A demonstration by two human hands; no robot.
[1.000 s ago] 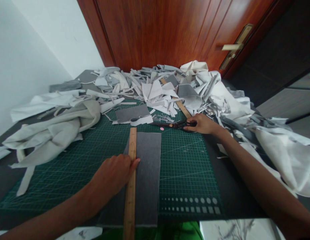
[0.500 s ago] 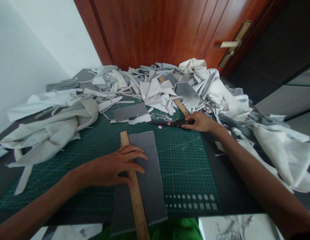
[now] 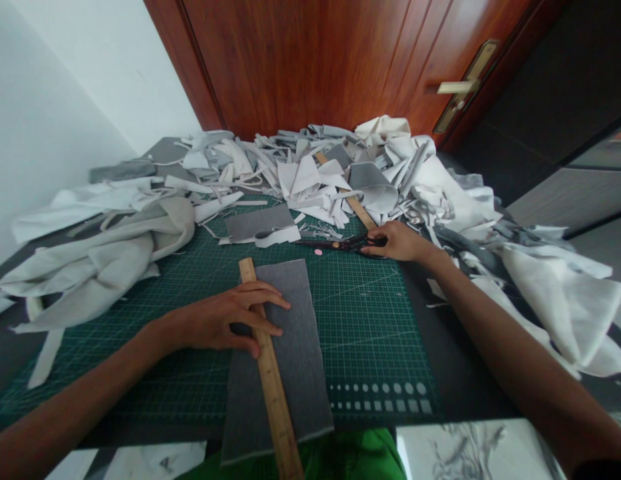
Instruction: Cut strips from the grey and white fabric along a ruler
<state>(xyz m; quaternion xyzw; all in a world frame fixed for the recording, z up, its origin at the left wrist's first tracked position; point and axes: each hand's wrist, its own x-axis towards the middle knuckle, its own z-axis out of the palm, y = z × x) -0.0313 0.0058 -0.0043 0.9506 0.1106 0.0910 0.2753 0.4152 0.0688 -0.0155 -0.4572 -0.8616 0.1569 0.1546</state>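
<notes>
A rectangular piece of grey fabric (image 3: 303, 360) lies on the green cutting mat (image 3: 375, 320) in front of me, its near end reaching past the mat's edge. Along it runs a wooden ruler (image 3: 276, 403), slightly tilted. My left hand (image 3: 233, 313) rests across the ruler with fingers spread, the thumb at its left side and fingertips over the fabric. Farther off to the right, my right hand (image 3: 403, 241) has its fingers closed at the handles of black scissors (image 3: 343, 245). The scissors lie on the mat, blades pointing left.
A heap of white and grey fabric scraps (image 3: 300, 177) spans the back, with a second wooden ruler (image 3: 360, 212) partly buried. Crumpled pale cloth (image 3: 110, 253) lies left; more white cloth (image 3: 565, 293) lies right. A wooden door (image 3: 310, 60) stands behind.
My left hand has shifted slightly up and left along the ruler. My right hand stays at the scissors. The whole view has moved a little.
</notes>
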